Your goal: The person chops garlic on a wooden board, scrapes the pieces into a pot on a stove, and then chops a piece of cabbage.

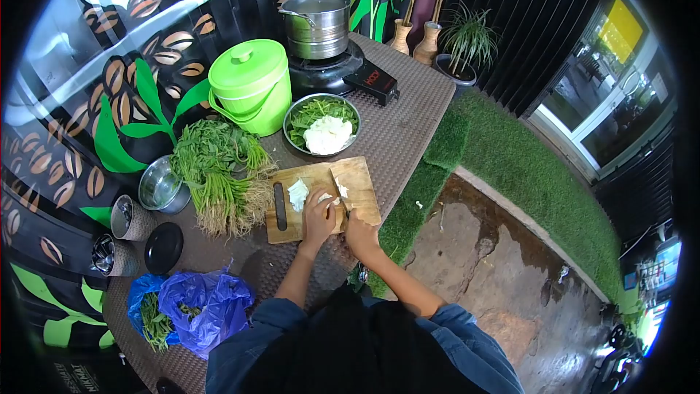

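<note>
On a wooden cutting board (pixel 295 229) with a slotted handle, my left hand (pixel 318 219) has its fingers curled over a white vegetable piece (pixel 325 197), mostly hidden beneath them. My right hand (pixel 362 236) is closed around the handle of a knife (pixel 337 186), whose blade points away from me just right of the left fingers. Cut white bits (pixel 342 188) lie on the blade's right side. A larger white vegetable piece (pixel 297 194) rests left of my left hand. Behind the board, a metal bowl (pixel 322 125) holds green leaves and a white heap.
Left of the board lies a big bunch of rooted greens (pixel 220 168), with a glossy bowl (pixel 162 185) beside it. A lidded green bucket (pixel 250 87) and a pot (pixel 316 25) on a stove (pixel 327 73) stand behind. Purple bags (pixel 208 306) sit near left. The table edge runs along the right.
</note>
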Available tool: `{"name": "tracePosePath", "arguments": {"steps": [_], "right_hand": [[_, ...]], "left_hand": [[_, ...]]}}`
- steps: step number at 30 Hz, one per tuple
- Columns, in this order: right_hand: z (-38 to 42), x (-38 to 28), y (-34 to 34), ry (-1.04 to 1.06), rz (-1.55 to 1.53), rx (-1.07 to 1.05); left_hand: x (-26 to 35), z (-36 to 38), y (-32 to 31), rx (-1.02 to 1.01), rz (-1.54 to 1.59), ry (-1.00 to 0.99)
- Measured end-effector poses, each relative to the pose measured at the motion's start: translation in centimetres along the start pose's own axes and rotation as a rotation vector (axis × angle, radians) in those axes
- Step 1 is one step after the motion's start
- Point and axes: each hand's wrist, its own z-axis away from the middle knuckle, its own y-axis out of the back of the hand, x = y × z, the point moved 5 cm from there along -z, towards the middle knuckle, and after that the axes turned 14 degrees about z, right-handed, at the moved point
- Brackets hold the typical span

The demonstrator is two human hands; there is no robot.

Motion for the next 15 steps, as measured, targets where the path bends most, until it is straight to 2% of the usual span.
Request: {"name": "tracePosePath", "arguments": {"steps": [9, 12, 15], "right_hand": [[-0.5, 0.0, 2.4, 0.059, -0.026, 0.011], [-0.3, -0.1, -1.3, -0.058, -0.019, -0.002], [-0.9, -0.6, -1.0, -0.020, -0.035, 0.078]], "left_hand": [[1.0, -0.5, 0.3, -0.018, -0.051, 0.062], [0.8, -0.4, 0.3, 0.004, -0.046, 0.001], [1.0, -0.5, 0.5, -0.003, -0.053, 0.008]]}}
